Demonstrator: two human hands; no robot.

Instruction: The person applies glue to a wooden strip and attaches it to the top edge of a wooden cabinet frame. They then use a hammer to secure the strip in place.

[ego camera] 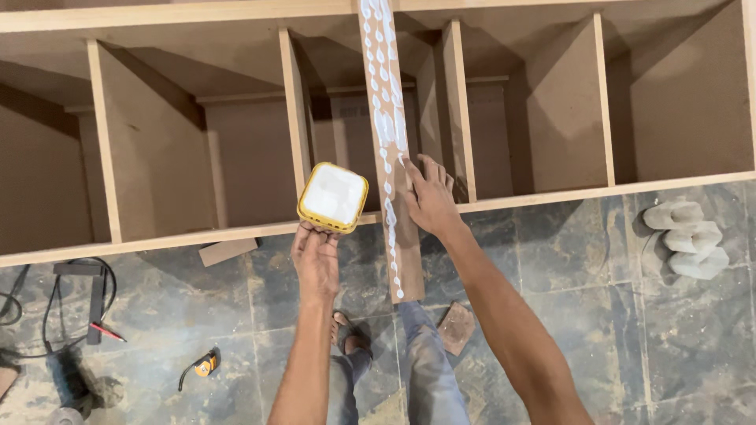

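While seen from the head view, looking straight down: long wooden strip (391, 149), laid across the front rail of a big partitioned cabinet frame (252, 134), near end hanging over the tiled floor (669, 338), far end running up and out past the top edge. Long axis almost straight away from the body, leaning slightly left toward the far end. White glue (384, 94) in a beaded, smeared line along its upper face.

Right hand (431, 198) directly on the strip, palm down, fingers spread and flat, fingertips at the glue line; pressing or spreading, not gripping. Clearly the nearer hand, touching the strip's right half just above the rail.

Left hand (316, 256) just left of the strip, apart from it, fingers cupped beneath a yellow square tub (333, 197) of white glue, held open side up, tub's right edge near but not touching the strip.

Elsewhere on the floor: a small yellow tape measure (206, 364) lower left, a power tool with coiled cable (63, 370) far left, wood offcuts (456, 327) by the feet, pale rolled bundles (690, 238) at right.
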